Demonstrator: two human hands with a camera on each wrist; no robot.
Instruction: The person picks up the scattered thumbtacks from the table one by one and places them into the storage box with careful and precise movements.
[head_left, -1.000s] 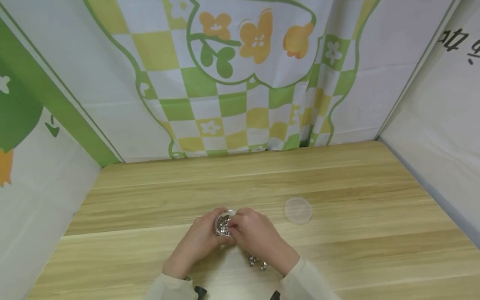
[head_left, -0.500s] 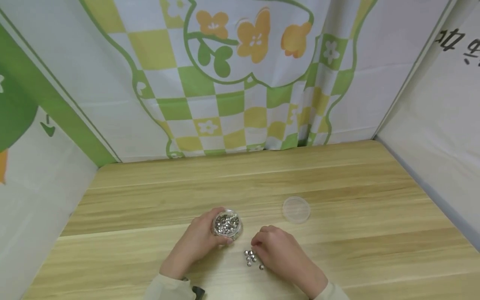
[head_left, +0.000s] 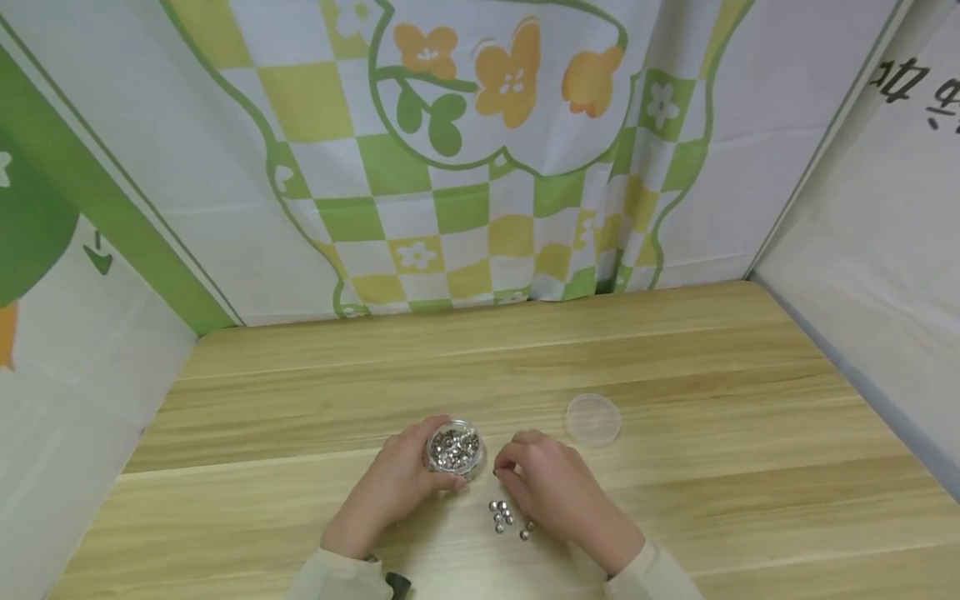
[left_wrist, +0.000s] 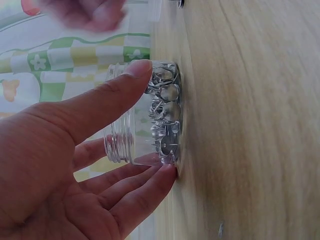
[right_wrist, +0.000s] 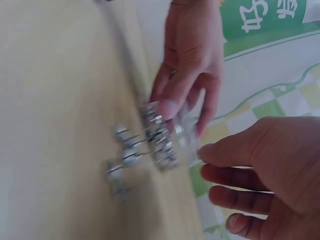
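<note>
My left hand (head_left: 401, 467) grips a clear round jar (left_wrist: 142, 150), thumb on one side and fingers on the other. The jar stands uncapped on the table, partly filled with silver dome-headed thumbtacks (head_left: 455, 448). Just right of it, above the table, my right hand (head_left: 547, 479) has thumb and forefinger brought together. A small dark bit shows at those fingertips, looking like a pinched thumbtack. Several loose thumbtacks (right_wrist: 131, 156) lie on the wood below the right hand, pins sticking out sideways. In the right wrist view, the right thumb tip overlaps the jar's mouth.
A clear round lid (head_left: 593, 419) lies on the table behind and right of the right hand. The wooden table (head_left: 337, 375) ends at a checked green and yellow curtain (head_left: 465, 217), with white cloth at both sides.
My right hand has moved from the jar's mouth to the loose thumbtacks, then up and back a little toward the jar. The left hand keeps its grip on the jar.
</note>
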